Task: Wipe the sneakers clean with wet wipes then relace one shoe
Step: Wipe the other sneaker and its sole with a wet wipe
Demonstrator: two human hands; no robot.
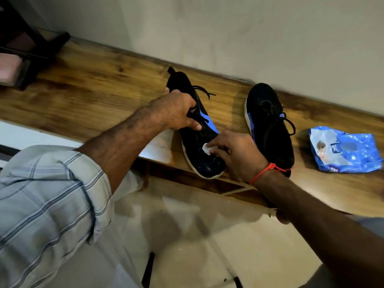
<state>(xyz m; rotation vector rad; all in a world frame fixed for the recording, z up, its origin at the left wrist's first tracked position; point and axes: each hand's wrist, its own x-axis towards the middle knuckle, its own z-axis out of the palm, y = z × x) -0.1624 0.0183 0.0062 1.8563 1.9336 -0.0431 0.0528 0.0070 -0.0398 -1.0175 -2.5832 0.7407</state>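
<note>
Two black sneakers with blue side stripes and white soles lie on a wooden bench. My left hand grips the left sneaker at its laced middle, holding it down. My right hand presses a small white wet wipe against that sneaker's toe area. The right sneaker rests untouched beside it, toe toward the wall, laces tied loosely. A blue pack of wet wipes lies on the bench to the right.
The bench runs along a pale wall. A dark stand with a pink object sits at the far left of the bench. Below is a light tiled floor with a dark strip lying on it.
</note>
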